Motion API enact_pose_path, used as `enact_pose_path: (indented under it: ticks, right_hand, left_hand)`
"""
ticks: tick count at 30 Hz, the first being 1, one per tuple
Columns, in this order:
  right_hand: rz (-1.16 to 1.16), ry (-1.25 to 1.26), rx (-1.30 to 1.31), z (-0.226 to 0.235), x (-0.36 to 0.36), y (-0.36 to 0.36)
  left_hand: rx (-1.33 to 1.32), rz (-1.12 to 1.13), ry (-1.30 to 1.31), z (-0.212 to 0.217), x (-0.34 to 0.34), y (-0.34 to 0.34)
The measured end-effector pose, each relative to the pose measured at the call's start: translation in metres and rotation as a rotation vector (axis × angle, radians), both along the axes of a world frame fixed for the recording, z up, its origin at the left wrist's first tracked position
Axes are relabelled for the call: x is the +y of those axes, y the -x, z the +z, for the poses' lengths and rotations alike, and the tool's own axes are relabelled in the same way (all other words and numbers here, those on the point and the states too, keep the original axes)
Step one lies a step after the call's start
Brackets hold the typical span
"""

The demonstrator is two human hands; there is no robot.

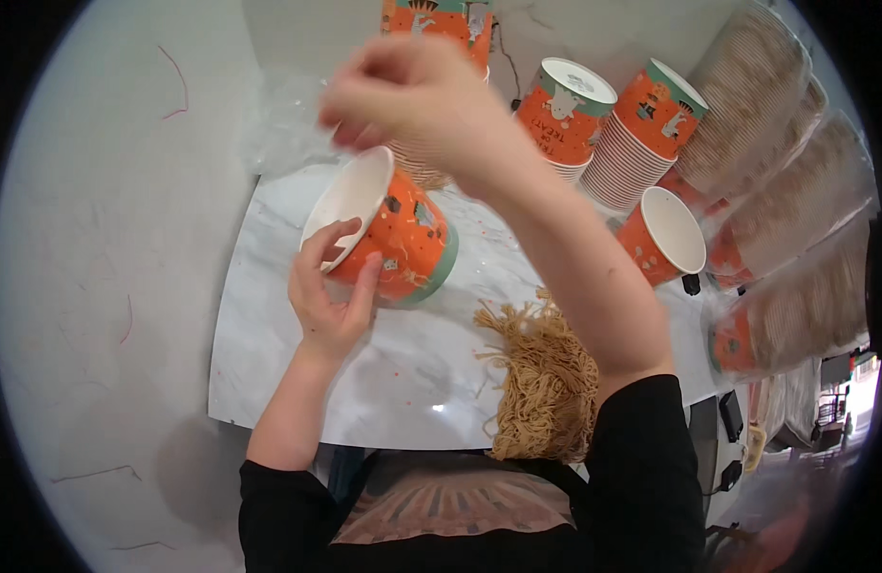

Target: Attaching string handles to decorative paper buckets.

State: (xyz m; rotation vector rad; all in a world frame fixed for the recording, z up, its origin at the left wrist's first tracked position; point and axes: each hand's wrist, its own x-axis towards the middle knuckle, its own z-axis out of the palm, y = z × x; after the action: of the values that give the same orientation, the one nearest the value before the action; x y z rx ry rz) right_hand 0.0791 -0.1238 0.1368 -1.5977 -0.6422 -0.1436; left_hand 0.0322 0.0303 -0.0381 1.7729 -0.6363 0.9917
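Orange paper tub (407, 239) tilts over the marble-patterned table (393, 387), its wall pinched by my left hand (331, 310), I judge for steadiness; my right hand (403, 95) blurs above, half-curled; I can't tell whether it holds anything.

This looks like a small workshop or packing room: a marble-patterned table (255, 334) carries stock in bulk. Upturned stacks of orange tubs (627, 153) stand toward its far right corner, and long stacks in clear plastic sleeves (808, 301) crowd its right edge. Loose tan strands (546, 392) lie at the near edge. Beyond the left edge is a plain, marked wall (106, 239).
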Motion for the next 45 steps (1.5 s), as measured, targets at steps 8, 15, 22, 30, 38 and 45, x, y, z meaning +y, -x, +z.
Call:
enact_pose_path:
  ticks: [8,15,22,30,38,45]
  right_hand:
    - [0.212,0.18,0.359,-0.057,-0.005,0.027]
    - [0.195,0.075,0.509,-0.07,-0.016,0.043]
    - [0.192,0.153,0.42,-0.09,-0.019,0.05]
    - [0.03,0.181,0.22,-0.09,-0.024,0.057]
    - [-0.068,0.393,-0.215,-0.091,-0.018,0.063]
    - [0.04,0.193,-0.011,-0.084,-0.017,0.067]
  left_hand:
    - [0.194,-0.095,0.017,0.005,0.016,0.004]
    - [0.168,-0.189,0.079,0.018,0.015,0.012]
    - [0.177,-0.111,0.09,0.012,0.01,0.008]
    - [0.213,-0.099,0.066,0.013,0.013,0.008]
    - [0.122,-0.109,0.009,0.009,0.012,0.008]
    - [0.024,0.0,-0.22,0.016,0.012,0.01]
